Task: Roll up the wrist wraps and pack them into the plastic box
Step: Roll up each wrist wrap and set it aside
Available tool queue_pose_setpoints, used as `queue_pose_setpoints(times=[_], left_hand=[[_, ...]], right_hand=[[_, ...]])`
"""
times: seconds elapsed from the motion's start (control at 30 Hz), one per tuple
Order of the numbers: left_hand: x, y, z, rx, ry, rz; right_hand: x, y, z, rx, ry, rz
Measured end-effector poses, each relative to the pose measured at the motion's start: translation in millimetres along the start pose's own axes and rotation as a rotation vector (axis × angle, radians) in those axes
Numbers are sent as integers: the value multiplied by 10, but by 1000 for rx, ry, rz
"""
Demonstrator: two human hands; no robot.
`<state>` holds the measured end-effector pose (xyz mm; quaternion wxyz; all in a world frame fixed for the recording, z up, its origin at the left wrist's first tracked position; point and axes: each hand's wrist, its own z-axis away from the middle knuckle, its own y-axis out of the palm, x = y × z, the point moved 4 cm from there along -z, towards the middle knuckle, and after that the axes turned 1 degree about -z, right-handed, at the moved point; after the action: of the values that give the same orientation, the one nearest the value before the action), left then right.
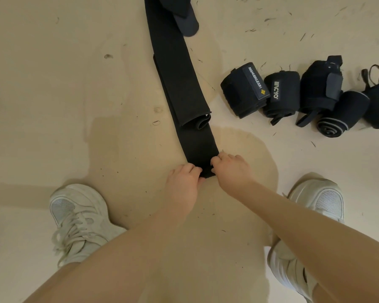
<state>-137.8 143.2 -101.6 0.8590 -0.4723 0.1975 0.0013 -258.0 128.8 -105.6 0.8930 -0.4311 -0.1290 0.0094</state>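
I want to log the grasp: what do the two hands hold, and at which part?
Both hands pinch the long black wrap at its near end: left hand at the left corner, right hand at the right corner.

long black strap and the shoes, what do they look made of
Long black strap: seemingly soft matte woven or elastic fabric; it lies limp and curls at one end. Shoes: whitish mesh panels with smooth, probably synthetic overlays, laced, slightly scuffed.

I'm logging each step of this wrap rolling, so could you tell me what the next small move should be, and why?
Probably turn the near end of the flat black wrap over on itself to start the roll. Both the left hand and the right hand pinch that end on the floor, and it still lies unrolled, while five rolled wraps lie off to the right.
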Motion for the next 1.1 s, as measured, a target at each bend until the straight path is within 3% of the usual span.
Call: queue_pose_setpoints(times=[0.1, 0.17, 0.37, 0.47, 0.57, 0.63, 0.7, 0.83, 0.93, 1.1], left_hand=[[-2, -70, -72, -10, -120, 135], [-9, -112, -78, -17, -180, 253], [38, -142, -147, -131, -270, 281], [28, -134, -134, -170, -183, 183], [48, -153, -104, -172, -30, 125], [64, -108, -86, -64, 58, 13], [64, -65, -58, 12, 88, -11], [52, -65, -95, -3, 67, 37], [84, -100, -136, -18, -32, 96], [86, -80, -77, -88, -332, 459]], right_hand=[[-80, -66, -91, 39, 125, -266], [-88, -110, -92, -36, 107, -297], [-20, -69, 57, -196, -113, 70], [-16, -117, 40, -211, -66, 68], [-70, -126, -104, 0, 59, -225], [-141, -115, -150, 99, 191, -459], [-181, -92, -100, 23, 275, -517], [-135, -17, 56, -48, 201, -384], [-117, -25, 133, -58, 143, -385], [-81, -94, 139, -54, 44, -283]])
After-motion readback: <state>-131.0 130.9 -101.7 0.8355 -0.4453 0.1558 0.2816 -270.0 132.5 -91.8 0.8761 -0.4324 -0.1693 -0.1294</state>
